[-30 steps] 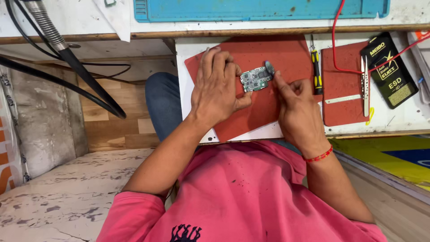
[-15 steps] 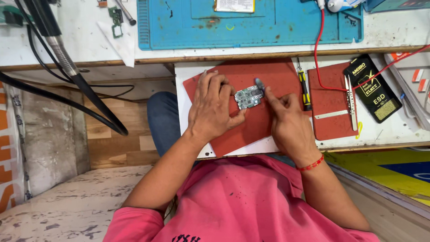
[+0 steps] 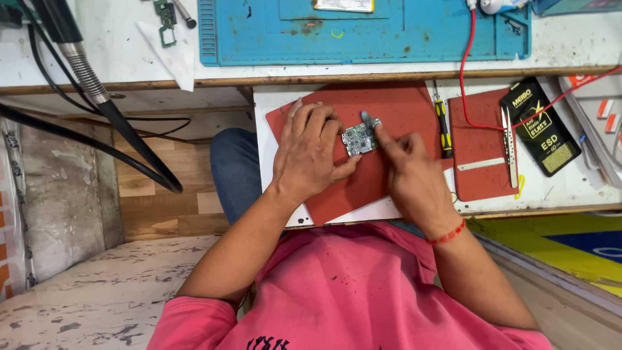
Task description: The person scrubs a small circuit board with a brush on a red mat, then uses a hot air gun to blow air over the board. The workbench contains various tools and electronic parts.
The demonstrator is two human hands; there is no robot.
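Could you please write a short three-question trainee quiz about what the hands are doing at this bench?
1. True or false: the left hand steadies the small circuit board.
2. What colour is the mat beneath the board?
3. Which lies right of that mat: A) screwdriver, B) hammer, C) cup?

Key:
1. True.
2. Red.
3. A. The right hand touches the board's right edge with a fingertip.
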